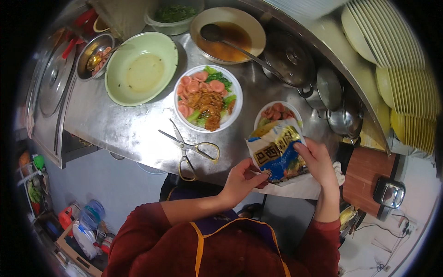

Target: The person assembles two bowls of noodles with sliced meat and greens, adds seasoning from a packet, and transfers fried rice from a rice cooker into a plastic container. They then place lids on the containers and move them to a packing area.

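Both my left hand (244,181) and my right hand (313,159) grip a printed food pouch (277,152) by its lower left and right sides. The pouch is tilted over the near part of a white bowl (296,112) with sausage slices and greens; whether anything flows from it is hidden. To the left, a larger white bowl (239,98) holds pink sausage slices, leafy greens and a brown saucy topping. Kitchen scissors (183,147) lie with spread blades on the steel counter (128,138), left of my left hand.
A pale green enamel basin (116,72) with some liquid stands left. Behind are a broth basin (199,20) with a ladle (242,50) and a tub of greens (166,27). A steel bowl (81,69) is far left. Lidded pots (290,62) and stacked plates (384,38) line the right.
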